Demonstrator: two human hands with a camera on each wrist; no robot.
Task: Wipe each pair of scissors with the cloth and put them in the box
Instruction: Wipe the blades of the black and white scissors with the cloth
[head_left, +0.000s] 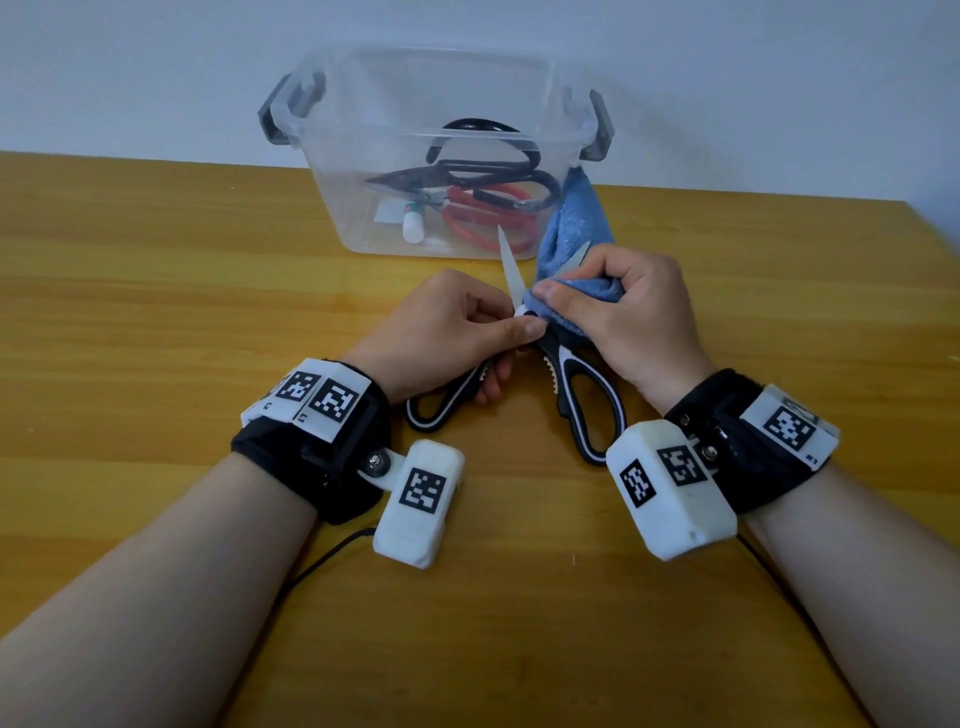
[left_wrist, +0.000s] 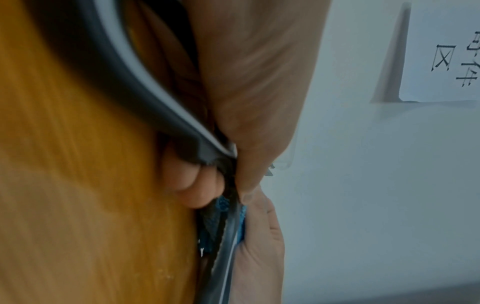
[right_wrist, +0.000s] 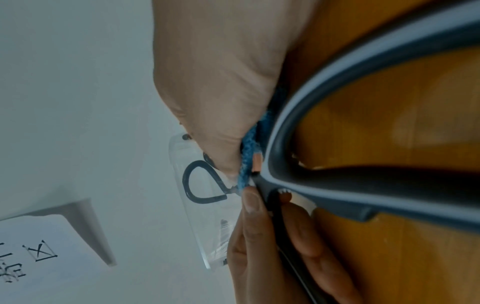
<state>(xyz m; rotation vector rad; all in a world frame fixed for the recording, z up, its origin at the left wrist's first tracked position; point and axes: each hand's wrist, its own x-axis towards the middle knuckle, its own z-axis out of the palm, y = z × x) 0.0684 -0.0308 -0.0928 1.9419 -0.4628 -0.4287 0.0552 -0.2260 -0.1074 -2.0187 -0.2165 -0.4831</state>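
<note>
Black-and-white kitchen scissors (head_left: 587, 395) lie spread wide on the wooden table, blades pointing toward the box. My left hand (head_left: 457, 332) grips their left handle, thumb pressed by the pivot. My right hand (head_left: 623, 317) holds a blue cloth (head_left: 571, 228) bunched around the right blade near the pivot; that blade's tip pokes out of the cloth. The clear plastic box (head_left: 431, 104) stands behind, with black-handled and red-handled scissors (head_left: 488, 218) inside. In the wrist views the scissors handle (left_wrist: 124, 82) (right_wrist: 363, 115) fills the frame, with blue cloth (left_wrist: 223, 203) (right_wrist: 246, 160) squeezed between fingers.
The box has grey latches (head_left: 283, 111) at both ends and also holds a small white bottle (head_left: 414, 226). The table's back edge meets a pale wall (head_left: 156, 67). Black cables (head_left: 322, 561) trail from the wrist cameras toward me.
</note>
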